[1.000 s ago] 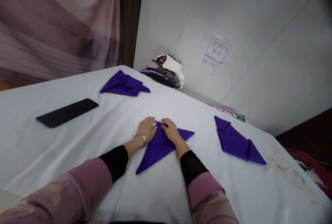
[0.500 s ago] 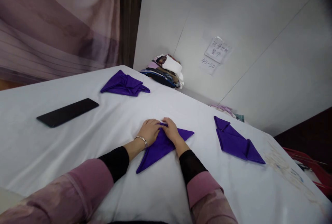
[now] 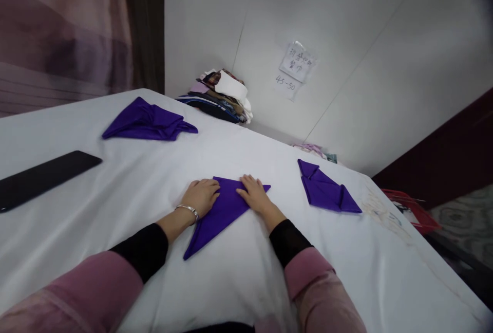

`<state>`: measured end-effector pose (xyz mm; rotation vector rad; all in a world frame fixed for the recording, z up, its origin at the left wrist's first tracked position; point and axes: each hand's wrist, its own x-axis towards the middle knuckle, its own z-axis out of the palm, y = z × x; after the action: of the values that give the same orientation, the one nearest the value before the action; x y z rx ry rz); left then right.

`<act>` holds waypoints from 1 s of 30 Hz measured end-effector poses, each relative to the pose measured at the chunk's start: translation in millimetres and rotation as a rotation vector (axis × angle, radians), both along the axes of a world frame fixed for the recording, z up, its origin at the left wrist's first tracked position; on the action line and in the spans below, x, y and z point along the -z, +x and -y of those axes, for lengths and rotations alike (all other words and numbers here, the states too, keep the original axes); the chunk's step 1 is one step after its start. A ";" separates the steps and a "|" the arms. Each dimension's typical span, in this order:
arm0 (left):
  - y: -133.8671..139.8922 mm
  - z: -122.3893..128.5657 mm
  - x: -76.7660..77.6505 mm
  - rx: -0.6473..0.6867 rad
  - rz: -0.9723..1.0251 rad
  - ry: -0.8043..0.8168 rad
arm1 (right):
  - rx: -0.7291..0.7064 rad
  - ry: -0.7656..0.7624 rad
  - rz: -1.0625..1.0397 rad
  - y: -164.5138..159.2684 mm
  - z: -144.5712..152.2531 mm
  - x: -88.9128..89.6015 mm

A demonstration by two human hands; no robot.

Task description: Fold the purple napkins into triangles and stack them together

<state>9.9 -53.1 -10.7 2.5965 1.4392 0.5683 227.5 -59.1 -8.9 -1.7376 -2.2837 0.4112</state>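
Observation:
A purple cloth napkin, folded into a triangle, lies flat on the white-covered table before me. My left hand, with a silver bracelet at the wrist, rests on the napkin's left edge with fingers stretched out. On its upper right part, my right hand lies flat with the fingers spread. Neither hand grips the cloth. The far top corner and the long lower edge show between and below the hands.
Another folded purple napkin lies at the back left, a further one to the right. A black phone-like slab lies at left. Behind the table are piled cloths, a wall with paper signs and a red basket.
My hands have moved apart from the napkin's top middle, the left to its left edge, the right along its upper right. The view has shifted right.

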 end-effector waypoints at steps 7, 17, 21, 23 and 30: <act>1.1 -1.3 2.3 -0.001 -0.015 0.012 | 0.418 -0.038 0.059 63.8 -1.4 -2.7; -13.8 -13.0 -1.4 0.138 -0.031 -0.024 | -0.297 0.138 -0.131 -18.4 79.0 -12.0; -22.1 -19.2 -1.9 0.214 -0.042 -0.036 | -0.463 0.185 -0.068 -46.9 104.9 -13.9; -24.8 -21.4 -0.8 0.240 -0.053 -0.034 | -0.486 0.244 -0.035 -59.4 109.2 -14.2; -29.1 -25.4 4.2 0.278 -0.046 -0.017 | -0.408 0.484 0.162 -93.2 107.2 -16.7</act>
<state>-19.2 -27.7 -14.9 2.7460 1.0595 0.4607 134.3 -166.3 7.8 -1.1085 -2.5722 -0.2157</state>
